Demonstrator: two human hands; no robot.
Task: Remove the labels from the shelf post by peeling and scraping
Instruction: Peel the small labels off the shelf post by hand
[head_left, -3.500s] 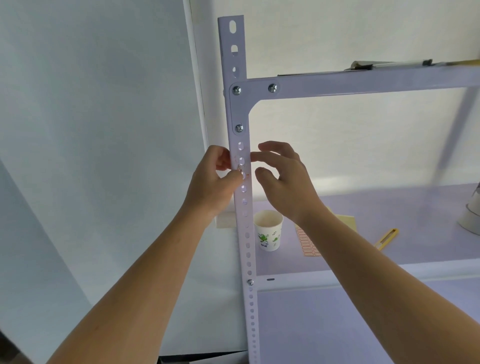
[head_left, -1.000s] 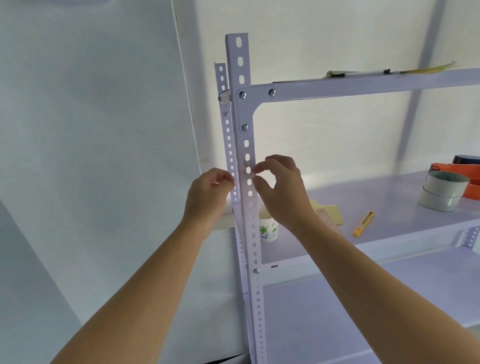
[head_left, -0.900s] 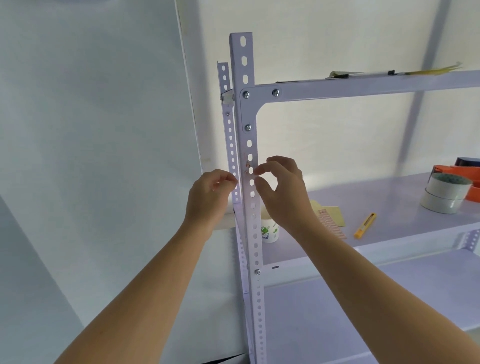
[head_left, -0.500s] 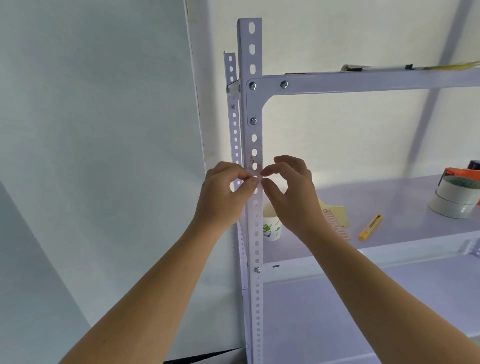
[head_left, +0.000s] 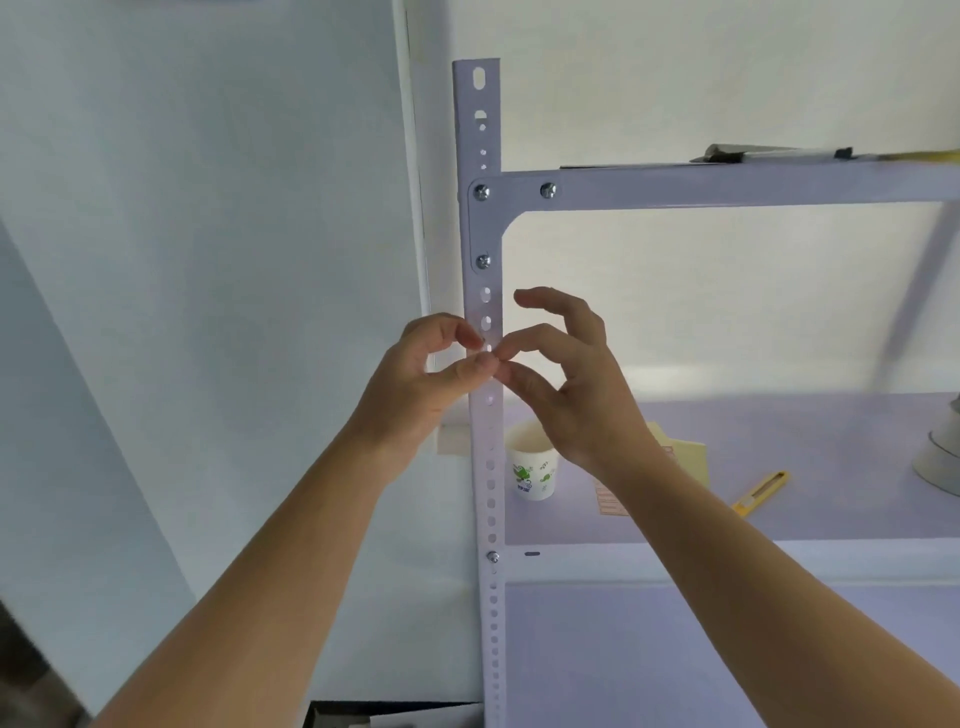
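Note:
A white perforated shelf post (head_left: 491, 467) runs upright through the middle of the view. My left hand (head_left: 415, 384) and my right hand (head_left: 571, 384) meet in front of it, just below the bolted corner bracket. Thumb and forefinger of each hand pinch together at one spot on the post's face, fingertips touching. A small dark speck of label remnant (head_left: 483, 340) shows at the left forefinger tip. Whether a scrap is held between the fingers is hidden. The right hand's other fingers are spread upward.
On the middle shelf (head_left: 779, 551) stand a paper cup (head_left: 534, 470), a yellowish sheet with a label strip (head_left: 680, 454), a yellow utility knife (head_left: 761, 492) and tape rolls (head_left: 940, 457) at the right edge. A scraper-like tool (head_left: 769, 154) lies on the top shelf. A white wall is left.
My left hand came from beside the post onto its face, joining the right hand's pinch. The view shifted left, so the rear post is now hidden.

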